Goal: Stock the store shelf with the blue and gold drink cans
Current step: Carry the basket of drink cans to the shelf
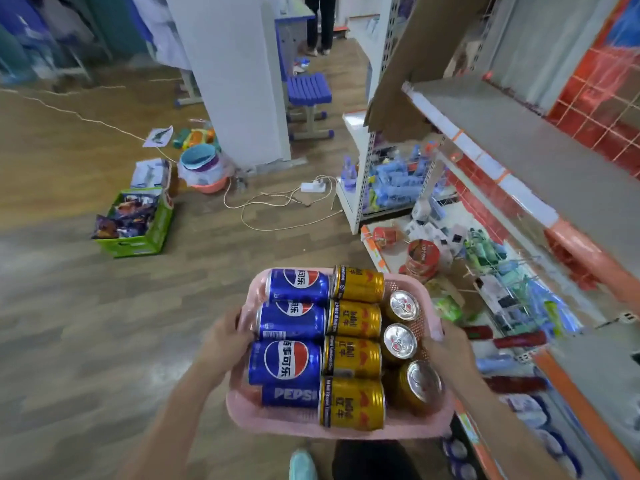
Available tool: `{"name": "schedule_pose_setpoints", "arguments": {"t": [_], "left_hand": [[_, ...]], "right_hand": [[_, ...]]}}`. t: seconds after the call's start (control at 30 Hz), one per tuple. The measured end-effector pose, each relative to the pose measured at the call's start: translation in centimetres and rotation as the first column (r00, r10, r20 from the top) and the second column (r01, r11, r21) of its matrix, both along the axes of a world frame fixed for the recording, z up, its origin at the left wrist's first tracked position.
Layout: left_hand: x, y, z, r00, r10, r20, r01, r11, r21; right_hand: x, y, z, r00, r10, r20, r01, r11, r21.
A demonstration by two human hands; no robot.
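Observation:
I carry a pink plastic basket at waist height, low in the middle of the head view. My left hand grips its left rim and my right hand grips its right rim. Inside, several blue Pepsi cans lie on their sides in the left column. Several gold cans lie on their sides in the middle column. Three more gold cans stand upright on the right. The store shelf, grey with an orange and white edge, runs along my right and its top level is bare.
Lower shelf levels on the right hold packets and bottles. A white pillar and a blue chair stand ahead. A green box of snacks, tubs and a power strip with cords lie on the wooden floor. A person's legs are far back.

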State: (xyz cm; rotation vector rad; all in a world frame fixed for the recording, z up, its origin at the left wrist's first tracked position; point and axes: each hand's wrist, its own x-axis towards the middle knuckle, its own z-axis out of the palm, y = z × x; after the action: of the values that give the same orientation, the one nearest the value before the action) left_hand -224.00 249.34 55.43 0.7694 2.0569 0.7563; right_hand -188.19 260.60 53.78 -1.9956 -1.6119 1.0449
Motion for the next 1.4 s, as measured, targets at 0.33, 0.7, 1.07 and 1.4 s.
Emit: {"name": "schedule_pose_setpoints", "arguments": {"t": [0.33, 0.7, 1.07, 1.4], "left_hand": [[-7.6, 20.8, -1.2, 0.999, -0.05, 0.021, 0.051, 0.996, -0.066], [-12.9, 43.1, -2.1, 0.957, -0.284, -0.06, 0.27, 0.947, -0.173], [-17.4, 63.5, -11.2, 0.706, -0.708, 0.007, 0.699, 0.695, -0.17], [-18.2, 71.1, -22.9, 0.513, -0.858, 0.017, 0.844, 0.5, -0.194]], "right_hand": [[-8.0, 17.1, -3.4, 0.991, -0.113, -0.067, 0.108, 0.991, -0.077], [-13.1, 31.0, -6.7, 0.941, -0.33, -0.074, 0.317, 0.937, -0.145], [-21.7, 32.9, -17.1, 0.722, -0.689, 0.064, 0.678, 0.687, -0.26], [-29.0, 35.4, -24.0, 0.613, -0.79, -0.022, 0.756, 0.595, -0.272]]}}
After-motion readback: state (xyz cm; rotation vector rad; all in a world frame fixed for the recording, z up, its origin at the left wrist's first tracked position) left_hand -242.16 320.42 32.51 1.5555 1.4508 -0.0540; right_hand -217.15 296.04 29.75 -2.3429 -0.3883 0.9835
